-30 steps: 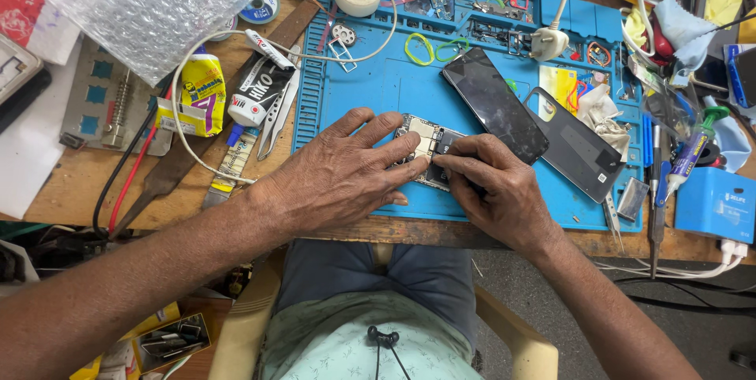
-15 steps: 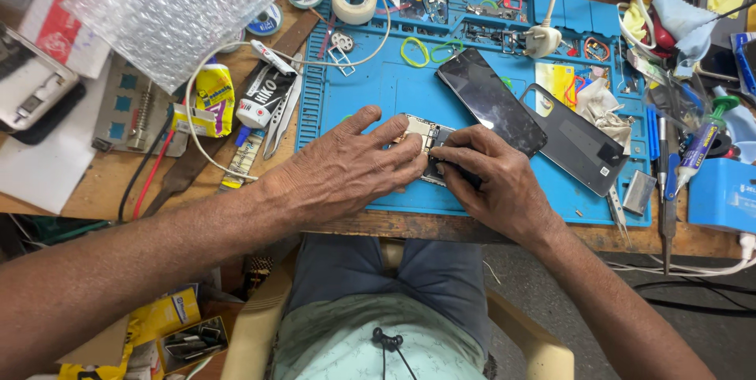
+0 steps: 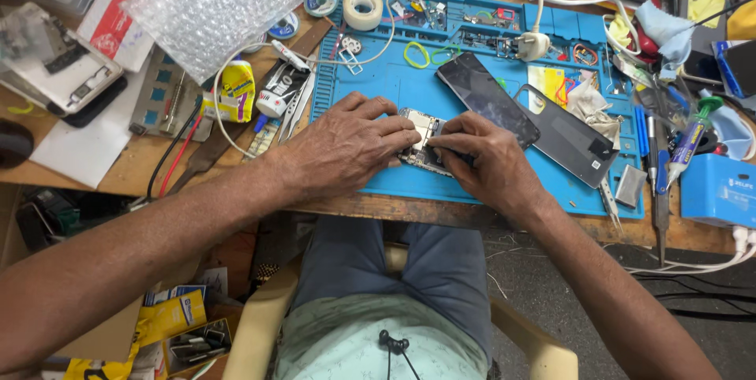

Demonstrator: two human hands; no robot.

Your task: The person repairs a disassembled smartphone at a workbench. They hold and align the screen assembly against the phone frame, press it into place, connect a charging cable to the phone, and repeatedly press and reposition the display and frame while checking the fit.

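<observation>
My left hand (image 3: pixel 346 148) lay flat on the blue mat (image 3: pixel 378 81), fingers spread and pressing down on the left end of the opened phone (image 3: pixel 421 142) to pin it. The phone sat near the front edge of the mat, at the middle of the counter (image 3: pixel 94 179), its board showing between my two hands. My right hand (image 3: pixel 480 161) covered its right end, fingers drawn together over the board; whether they pinched a tool or a small part I could not tell. I judged I was mid-way through working loose or seating something on the board, and the next move would call for a steady hold and a light touch. Just right of my hand lay a dark screen (image 3: pixel 488 96), and beyond it a dark back cover (image 3: pixel 571 134).
</observation>
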